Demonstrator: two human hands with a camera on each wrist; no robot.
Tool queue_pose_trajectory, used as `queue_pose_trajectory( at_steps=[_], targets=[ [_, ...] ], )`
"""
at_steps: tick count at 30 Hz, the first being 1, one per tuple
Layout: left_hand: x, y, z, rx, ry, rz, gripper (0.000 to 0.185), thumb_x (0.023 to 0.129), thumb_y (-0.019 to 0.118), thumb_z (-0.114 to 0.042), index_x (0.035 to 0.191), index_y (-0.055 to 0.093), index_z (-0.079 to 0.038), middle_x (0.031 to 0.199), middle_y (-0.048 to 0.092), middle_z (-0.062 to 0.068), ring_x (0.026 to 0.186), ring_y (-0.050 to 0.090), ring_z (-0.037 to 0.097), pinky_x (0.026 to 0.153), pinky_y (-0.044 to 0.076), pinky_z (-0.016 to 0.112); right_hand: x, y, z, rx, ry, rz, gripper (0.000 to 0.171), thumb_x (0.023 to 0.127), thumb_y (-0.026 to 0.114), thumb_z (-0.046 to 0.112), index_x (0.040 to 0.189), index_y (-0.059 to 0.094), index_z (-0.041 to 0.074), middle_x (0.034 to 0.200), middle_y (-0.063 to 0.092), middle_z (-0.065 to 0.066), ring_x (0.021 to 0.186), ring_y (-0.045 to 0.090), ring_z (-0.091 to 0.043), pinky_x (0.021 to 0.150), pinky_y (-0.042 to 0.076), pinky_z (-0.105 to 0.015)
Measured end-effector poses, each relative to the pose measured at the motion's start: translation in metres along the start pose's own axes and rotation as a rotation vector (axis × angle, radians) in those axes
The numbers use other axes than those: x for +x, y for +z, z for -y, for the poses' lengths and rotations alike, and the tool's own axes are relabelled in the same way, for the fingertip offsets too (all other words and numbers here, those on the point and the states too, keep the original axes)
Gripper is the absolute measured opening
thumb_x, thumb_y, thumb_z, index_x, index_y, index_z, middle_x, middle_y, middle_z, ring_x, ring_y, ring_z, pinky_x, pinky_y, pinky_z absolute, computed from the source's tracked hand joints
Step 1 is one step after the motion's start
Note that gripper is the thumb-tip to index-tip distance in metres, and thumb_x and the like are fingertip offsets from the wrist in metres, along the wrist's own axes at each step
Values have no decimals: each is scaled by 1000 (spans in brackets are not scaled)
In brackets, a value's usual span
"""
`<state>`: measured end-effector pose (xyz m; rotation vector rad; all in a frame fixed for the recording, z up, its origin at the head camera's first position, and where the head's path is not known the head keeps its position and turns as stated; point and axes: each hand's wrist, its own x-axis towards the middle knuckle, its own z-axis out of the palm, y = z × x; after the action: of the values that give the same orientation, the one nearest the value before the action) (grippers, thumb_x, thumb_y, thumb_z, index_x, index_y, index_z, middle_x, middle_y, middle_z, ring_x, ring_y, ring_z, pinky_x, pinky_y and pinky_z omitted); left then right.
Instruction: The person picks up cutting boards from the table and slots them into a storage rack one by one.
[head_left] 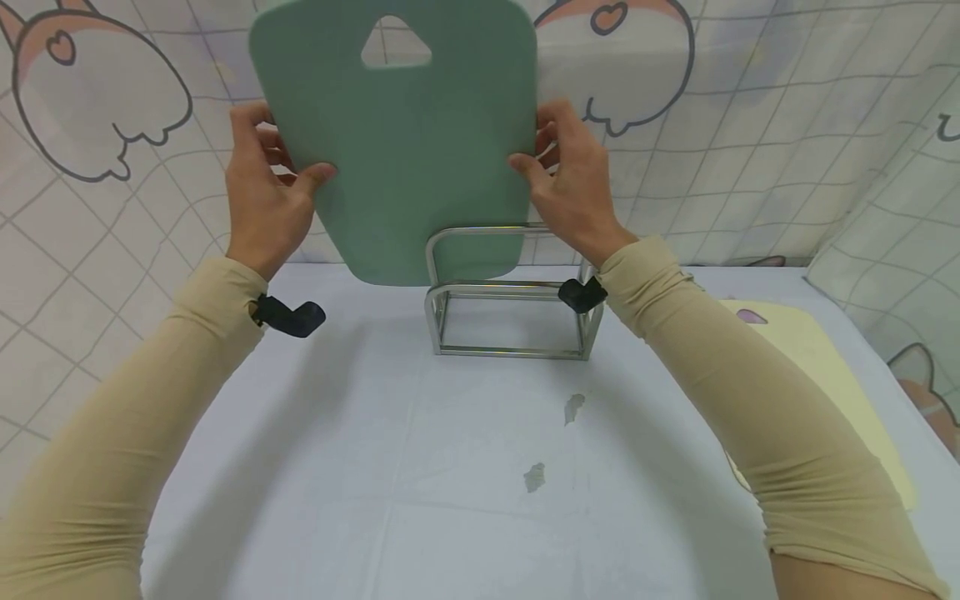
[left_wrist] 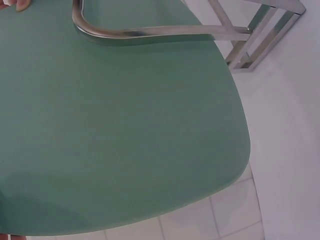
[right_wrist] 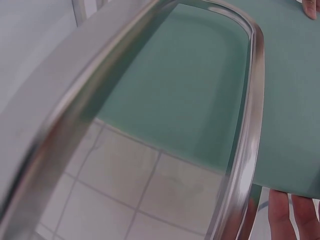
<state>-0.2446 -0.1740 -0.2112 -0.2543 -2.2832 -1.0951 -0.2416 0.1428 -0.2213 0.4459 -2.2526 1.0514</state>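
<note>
A green cutting board [head_left: 405,150] with a cut-out handle hole stands upright, a little tilted, between my two hands. My left hand [head_left: 270,183] grips its left edge, thumb on the near face. At the right edge my right hand [head_left: 573,175] pinches it the same way, fingers mostly behind. The board's lower part is behind a hoop of the metal rack [head_left: 495,288] and sticks out past the rack's left side. In the left wrist view the rack's bar [left_wrist: 145,33] crosses before the board; whether its bottom edge rests on anything I cannot tell.
A pale yellow cutting board [head_left: 817,358] lies on the white-covered table [head_left: 450,433] at the right, partly hidden by my right sleeve. Behind the table hangs a grid-patterned cloth [head_left: 750,167] with cartoon drawings. Two grey patches mark the table cover.
</note>
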Motion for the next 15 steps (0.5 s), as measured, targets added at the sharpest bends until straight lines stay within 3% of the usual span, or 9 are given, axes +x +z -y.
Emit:
queue_pose_trajectory(
  at_steps=[15],
  targets=[
    [0,4,-3,-7,8,16,54,98,71,-20,142,40,-27,115,50,-11,101,52,6,87,51,21,-1,-5,-3,-23,11,3,33,101,66,14,130,52,6,108,60,-16,92,63,-26,90,57,-37]
  ],
)
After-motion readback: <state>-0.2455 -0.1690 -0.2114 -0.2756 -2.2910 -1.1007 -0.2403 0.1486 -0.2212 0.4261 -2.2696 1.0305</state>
